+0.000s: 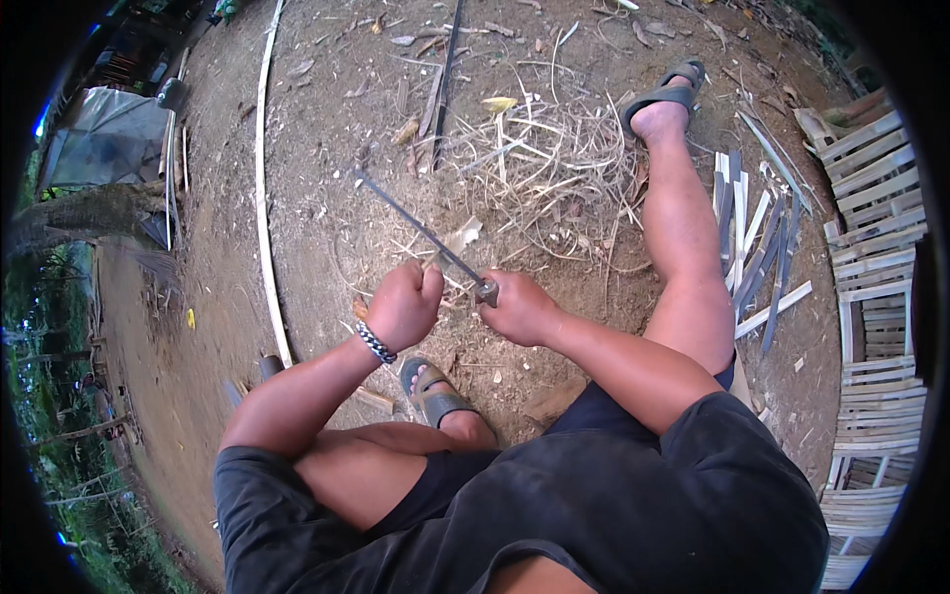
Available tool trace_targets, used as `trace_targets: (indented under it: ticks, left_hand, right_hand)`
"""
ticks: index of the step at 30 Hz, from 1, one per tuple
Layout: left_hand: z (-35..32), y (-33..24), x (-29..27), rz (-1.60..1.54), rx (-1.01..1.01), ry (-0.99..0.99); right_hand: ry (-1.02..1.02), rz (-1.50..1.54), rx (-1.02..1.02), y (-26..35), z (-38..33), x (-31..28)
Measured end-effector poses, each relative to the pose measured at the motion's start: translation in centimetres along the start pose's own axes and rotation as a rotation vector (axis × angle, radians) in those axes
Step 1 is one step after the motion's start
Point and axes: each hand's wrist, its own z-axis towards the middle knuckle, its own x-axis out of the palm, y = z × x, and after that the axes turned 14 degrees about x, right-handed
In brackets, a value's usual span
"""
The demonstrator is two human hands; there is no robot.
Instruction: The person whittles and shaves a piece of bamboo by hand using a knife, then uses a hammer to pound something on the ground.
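Observation:
My right hand (520,309) is wrapped round the handle (486,291) of a long knife. Its narrow dark blade (411,220) slants up and away to the left, past the front of my other hand. My left hand (401,305), with a chain bracelet (376,343) at the wrist, is closed in a fist close beside the blade. From its thumb side a short pale strip (461,238), apparently bamboo, reaches toward and beyond the blade. Most of what lies inside the fist is hidden.
Curly pale shavings (554,168) pile on the dirt ahead. Cut slats (757,247) lie right of my outstretched leg, near a slatted bamboo structure (876,267). One long pale strip (263,178) runs along the ground at left; a dark strip (447,84) lies farther ahead.

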Motion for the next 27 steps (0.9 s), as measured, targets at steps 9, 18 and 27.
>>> trace_targets:
  ticks: [9, 18, 27]
  left_hand:
    - [-0.6, 1.1, -1.1, -0.042, -0.143, -0.042]
    - [-1.8, 0.7, -1.2, -0.105, -0.185, -0.119]
    - [-1.9, 3.3, -0.3, 0.005, 0.006, -0.142]
  right_hand:
    - [0.096, -0.071, 0.026, 0.4, 0.4, 1.1]
    - [0.084, -0.175, 0.028, 2.9, -2.1, 1.5]
    - [0.068, -0.217, -0.026, 2.3, -1.7, 1.9]
